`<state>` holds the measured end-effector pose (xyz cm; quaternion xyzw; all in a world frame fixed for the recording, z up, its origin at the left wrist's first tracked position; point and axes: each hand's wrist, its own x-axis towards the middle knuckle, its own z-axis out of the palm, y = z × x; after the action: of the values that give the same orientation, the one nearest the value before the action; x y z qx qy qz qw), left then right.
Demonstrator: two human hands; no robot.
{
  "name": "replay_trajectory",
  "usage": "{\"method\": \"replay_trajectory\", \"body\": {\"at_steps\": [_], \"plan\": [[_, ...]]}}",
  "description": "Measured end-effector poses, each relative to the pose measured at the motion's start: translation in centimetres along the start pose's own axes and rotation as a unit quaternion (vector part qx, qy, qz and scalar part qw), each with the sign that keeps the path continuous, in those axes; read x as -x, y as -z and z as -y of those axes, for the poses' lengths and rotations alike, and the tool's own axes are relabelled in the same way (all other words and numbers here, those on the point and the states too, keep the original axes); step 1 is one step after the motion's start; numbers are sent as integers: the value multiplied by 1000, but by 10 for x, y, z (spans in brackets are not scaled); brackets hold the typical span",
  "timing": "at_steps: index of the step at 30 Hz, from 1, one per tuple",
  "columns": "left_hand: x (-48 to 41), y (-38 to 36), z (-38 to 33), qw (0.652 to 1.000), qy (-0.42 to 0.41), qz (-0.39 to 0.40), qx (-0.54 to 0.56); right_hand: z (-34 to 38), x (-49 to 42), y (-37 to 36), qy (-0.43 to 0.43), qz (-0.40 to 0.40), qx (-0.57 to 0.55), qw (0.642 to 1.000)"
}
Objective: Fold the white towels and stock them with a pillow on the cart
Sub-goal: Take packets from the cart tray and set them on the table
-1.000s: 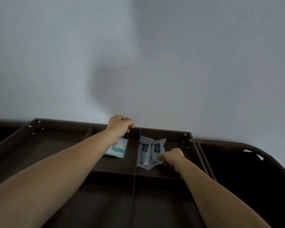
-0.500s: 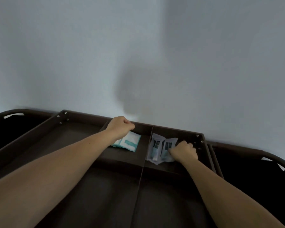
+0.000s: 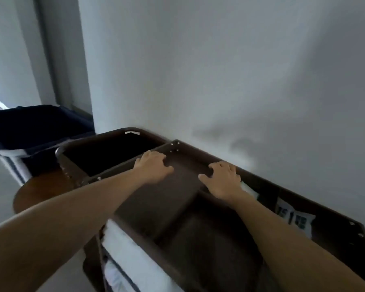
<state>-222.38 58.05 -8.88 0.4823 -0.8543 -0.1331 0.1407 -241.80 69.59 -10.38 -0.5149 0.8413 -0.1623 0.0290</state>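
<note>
The dark brown cart (image 3: 198, 150) stands against a pale wall, seen at an angle. My left hand (image 3: 154, 167) lies over the left wall of its top tray, fingers loosely bent, holding nothing. Over the tray's divider, my right hand (image 3: 222, 180) has its fingers spread and its fingertips down on the tray. White folded towels (image 3: 133, 251) show on the shelf under the tray, at the cart's near side. No pillow is in view.
Small white sachets (image 3: 294, 220) lie in a right-hand compartment of the tray. The cart's dark side bag (image 3: 105, 153) hangs open at its left end. Beyond it stand a dark blue bin (image 3: 32, 127) and a round wooden table (image 3: 40, 190).
The view has swung left along the cart. My right hand has let go of the sachets, my left hand has left the back rim, and both now sit over the tray's left part.
</note>
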Motion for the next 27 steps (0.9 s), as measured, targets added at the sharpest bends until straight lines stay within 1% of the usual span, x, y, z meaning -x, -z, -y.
{"method": "replay_trajectory", "body": {"at_steps": [9, 13, 17, 20, 24, 27], "plan": [[52, 94, 285, 988, 142, -64, -7, 250, -11, -79, 124, 58, -33, 990], [73, 128, 380, 979, 197, -55, -7, 348, -7, -113, 165, 69, -29, 983], [75, 144, 438, 974, 219, -67, 0, 419, -22, -131, 195, 74, -27, 978], [66, 145, 472, 969, 238, -58, -14, 461, -45, -147, 211, 77, -19, 974], [32, 142, 518, 967, 252, -31, -24, 502, -94, -174, 222, 78, -11, 972], [-9, 148, 555, 966, 253, -32, -35, 529, -145, -194, 230, 72, -17, 970]]}}
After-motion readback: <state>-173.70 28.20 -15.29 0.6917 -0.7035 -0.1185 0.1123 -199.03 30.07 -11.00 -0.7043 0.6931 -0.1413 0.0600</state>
